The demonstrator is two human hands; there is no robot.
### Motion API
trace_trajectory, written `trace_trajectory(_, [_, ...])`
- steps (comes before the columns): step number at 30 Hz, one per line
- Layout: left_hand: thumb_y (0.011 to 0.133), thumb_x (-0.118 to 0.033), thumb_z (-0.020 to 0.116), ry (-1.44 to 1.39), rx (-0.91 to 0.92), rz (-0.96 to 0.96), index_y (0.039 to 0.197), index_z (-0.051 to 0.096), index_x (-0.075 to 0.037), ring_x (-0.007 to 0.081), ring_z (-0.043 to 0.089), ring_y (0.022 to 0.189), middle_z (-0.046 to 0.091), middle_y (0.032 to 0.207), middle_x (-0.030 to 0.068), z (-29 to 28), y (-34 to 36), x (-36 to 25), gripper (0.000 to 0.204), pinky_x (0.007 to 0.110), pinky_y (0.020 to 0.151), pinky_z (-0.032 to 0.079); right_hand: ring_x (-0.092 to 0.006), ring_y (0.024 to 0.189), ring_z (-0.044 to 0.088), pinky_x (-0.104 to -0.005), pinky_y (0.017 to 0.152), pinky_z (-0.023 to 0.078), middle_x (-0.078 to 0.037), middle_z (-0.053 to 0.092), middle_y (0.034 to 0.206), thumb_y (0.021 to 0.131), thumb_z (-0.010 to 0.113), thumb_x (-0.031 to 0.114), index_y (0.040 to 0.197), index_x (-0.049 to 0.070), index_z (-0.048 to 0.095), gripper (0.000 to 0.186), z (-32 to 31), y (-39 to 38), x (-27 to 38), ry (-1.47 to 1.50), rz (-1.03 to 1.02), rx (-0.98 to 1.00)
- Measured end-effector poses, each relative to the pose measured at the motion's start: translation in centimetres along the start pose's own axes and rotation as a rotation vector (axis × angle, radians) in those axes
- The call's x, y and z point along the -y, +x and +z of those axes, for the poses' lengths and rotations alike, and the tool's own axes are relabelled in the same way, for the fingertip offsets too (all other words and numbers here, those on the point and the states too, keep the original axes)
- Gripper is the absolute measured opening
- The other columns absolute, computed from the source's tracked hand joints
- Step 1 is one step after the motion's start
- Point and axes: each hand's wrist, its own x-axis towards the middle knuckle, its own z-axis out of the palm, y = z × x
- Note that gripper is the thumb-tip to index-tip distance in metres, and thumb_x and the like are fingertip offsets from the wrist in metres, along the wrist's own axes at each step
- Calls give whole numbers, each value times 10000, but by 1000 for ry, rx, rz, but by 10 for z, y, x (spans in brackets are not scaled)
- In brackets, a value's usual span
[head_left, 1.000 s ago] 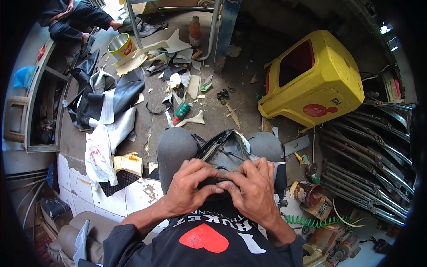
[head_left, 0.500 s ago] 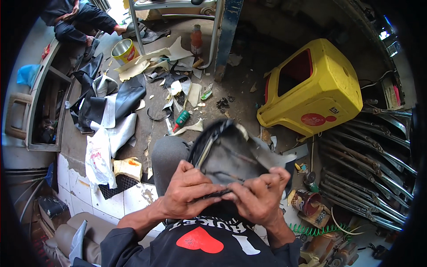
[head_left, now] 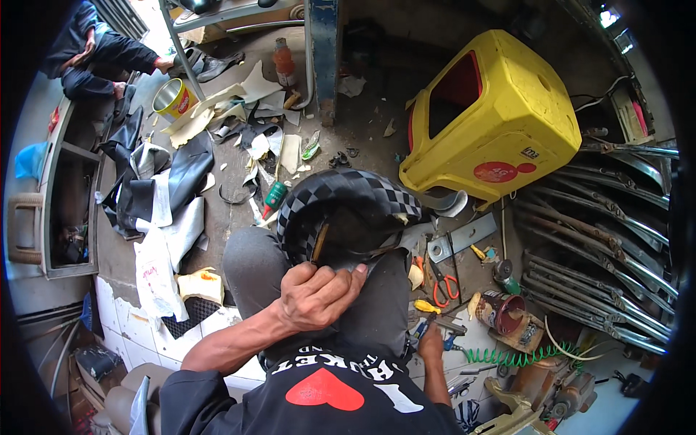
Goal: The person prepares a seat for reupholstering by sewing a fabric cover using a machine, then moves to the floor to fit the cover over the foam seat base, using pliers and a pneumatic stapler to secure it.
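A black-and-grey checkered cover [head_left: 344, 185], curved and hollow like a seat cover, lies across my knees with its dark inside turned up. My left hand [head_left: 319, 296] is closed on its near edge, the fingers curled and the thumb pointing right. Off the cover, my right hand [head_left: 431, 341] is low at the right, among tools on the tiled floor. It is at a grey tool with blue parts [head_left: 451, 328]; its fingers are mostly hidden, so its grip does not show. Just beyond lie a yellow-handled tool [head_left: 426, 307] and orange-handled scissors [head_left: 445, 291].
A yellow plastic stool [head_left: 500, 130] lies on its side at the far right, near stacked metal frames [head_left: 602, 254]. A brown-stained can [head_left: 500, 310] and green coiled hose [head_left: 515, 355] stand closer. Material scraps [head_left: 192, 163] litter the left; a person [head_left: 94, 54] sits far left.
My right hand has let go of the cover and moved down right to the tools. The cover has turned, showing its checkered outside, while my left hand stays on its edge.
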Motion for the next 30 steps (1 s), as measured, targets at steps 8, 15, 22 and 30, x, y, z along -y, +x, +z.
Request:
trace_trajectory(8, [715,-60,781,40,-2,13,1002,782,-37,98,504,618,592,795,-13,0,8,-1,288,291,592,305,-472,1225,507,-510,1061,437,-247,509,1285,652,804,-15,1319,24,441,760,45,-19,-48,11,-39,-151])
trace_trajectory(15, [741,-73,770,-20,-16,-48,980,771,-27,96,509,626,587,789,-18,-1,11,-9,244,296,576,298,-432,1170,572,-475,1034,456,-213,582,1222,701,838,83,1399,35,420,816,22,-7,-75,0,-178,-84])
trace_trajectory(22, [746,-59,735,-22,22,-104,1010,766,-23,110,534,648,584,784,-10,-6,9,-11,268,304,578,311,-420,1080,642,-498,933,514,-224,658,1154,770,773,173,1375,35,524,668,-28,24,-56,172,-187,195])
trace_trajectory(30, [729,-58,722,-193,-71,-251,1007,760,-20,142,526,644,524,741,-3,-3,10,-6,283,326,602,330,-517,1202,590,-532,1049,485,-319,602,1277,747,806,119,1503,-33,303,921,45,17,-62,42,-323,-168])
